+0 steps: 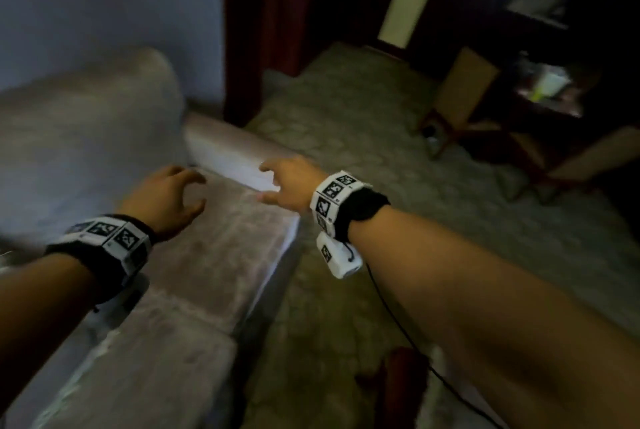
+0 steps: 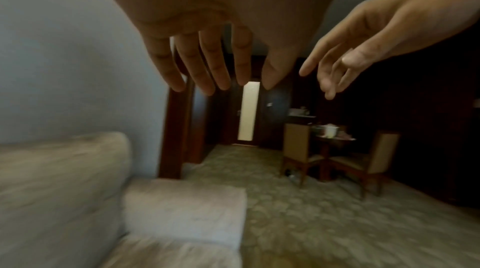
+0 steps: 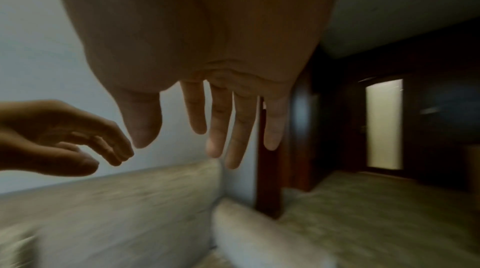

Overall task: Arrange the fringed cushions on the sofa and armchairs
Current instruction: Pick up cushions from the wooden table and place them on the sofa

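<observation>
Carpeted room, motion-blurred; we see the pale sofa [image 1: 194, 248] by the wall, no fringed cushions visible on it. Left hand [image 1: 166, 200] and right hand [image 1: 289, 182] hover over its seat, fingers loosely spread, both empty.

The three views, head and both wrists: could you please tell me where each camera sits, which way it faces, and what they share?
Head: worn on the head, looking forward and down over the sofa and carpet; both forearms, left hand and right hand show.
Left wrist: under the left palm, facing along spread fingers towards the doorway and chairs; the right hand enters at right.
Right wrist: under the right palm, facing the sofa backrest; the left hand enters at left.
Shared: all three show the sofa armrest and the lit doorway; each wrist view shows the other hand.
</observation>
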Demonstrator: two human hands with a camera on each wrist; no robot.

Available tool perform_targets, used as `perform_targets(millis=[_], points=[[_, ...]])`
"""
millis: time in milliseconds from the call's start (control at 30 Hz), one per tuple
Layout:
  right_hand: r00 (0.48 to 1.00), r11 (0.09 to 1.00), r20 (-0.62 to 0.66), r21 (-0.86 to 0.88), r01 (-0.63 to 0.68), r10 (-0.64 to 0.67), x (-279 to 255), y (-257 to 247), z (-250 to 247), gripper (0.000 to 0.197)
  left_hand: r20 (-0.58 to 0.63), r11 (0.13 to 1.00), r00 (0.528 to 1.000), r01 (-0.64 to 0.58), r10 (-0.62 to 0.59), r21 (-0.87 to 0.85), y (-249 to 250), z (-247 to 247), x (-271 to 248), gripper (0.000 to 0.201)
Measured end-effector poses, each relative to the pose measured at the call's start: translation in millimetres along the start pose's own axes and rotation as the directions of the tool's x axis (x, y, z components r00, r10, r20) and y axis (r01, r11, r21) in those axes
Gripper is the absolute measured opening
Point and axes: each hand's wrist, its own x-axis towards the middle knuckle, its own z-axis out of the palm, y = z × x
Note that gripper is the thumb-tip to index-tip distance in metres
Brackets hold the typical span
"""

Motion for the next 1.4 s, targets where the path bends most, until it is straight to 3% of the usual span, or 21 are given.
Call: perform_targets(millis=[133, 267, 367, 500, 633, 800, 900, 1133, 1300, 1400], points=[[0.95, 0.957, -0.122, 0.059, -0.283, 0.289, -123.7, 115.3, -28.8, 0.062, 0.05, 0.953, 0.951, -0.303, 0.304, -0.026, 157.9, 25.9, 32.1, 0.041], [0.826, 0.833, -0.127, 0.161, -0.529, 0.549, -245.7, 199.4, -17.2, 0.063, 0.158, 0.823, 0.81, -0.567, 0.564, -0.033, 296.0, 66.2, 35.0, 0.042], [0.693, 0.696, -0.116, 0.244, -0.675, 0.712, -331.0, 237.4, 7.7, 0.066, 0.258, 0.72, 0.686, -0.691, 0.681, -0.06, 380.0, 103.3, 22.6, 0.043], [0.498, 0.493, -0.072, 0.322, -0.808, 0.864, -430.3, 261.4, 45.2, 0.063, 0.387, 0.567, 0.486, -0.813, 0.784, -0.128, 468.9, 155.0, -7.3, 0.045], [0.26, 0.233, 0.017, 0.394, -0.889, 0.965, -502.2, 272.9, 85.6, 0.07, 0.442, 0.418, 0.286, -0.877, 0.85, -0.237, 528.9, 199.6, -34.9, 0.044], [-0.01, -0.055, 0.096, 0.475, -0.879, 0.995, -554.7, 258.9, 131.4, 0.066, 0.501, 0.279, 0.093, -0.909, 0.861, -0.311, 569.8, 241.8, -46.3, 0.041], [-0.114, -0.175, 0.152, 0.496, -0.85, 0.982, -569.4, 247.8, 160.2, 0.064, 0.531, 0.227, 0.034, -0.926, 0.847, -0.302, 584.8, 265.3, -46.7, 0.038], [-0.314, -0.417, 0.274, 0.589, -0.693, 0.909, -601.0, 233.5, 232.0, 0.071, 0.586, 0.101, -0.118, -0.94, 0.801, -0.327, 630.7, 325.7, -75.7, 0.039], [-0.437, -0.527, 0.32, 0.671, -0.522, 0.841, -621.0, 253.5, 301.0, 0.073, 0.608, 0.042, -0.181, -0.942, 0.773, -0.334, 676.1, 391.5, -108.6, 0.041], [-0.482, -0.579, 0.376, 0.715, -0.392, 0.791, -623.6, 276.5, 356.2, 0.074, 0.643, 0.055, -0.189, -0.939, 0.742, -0.339, 697.5, 447.4, -122.4, 0.046]])
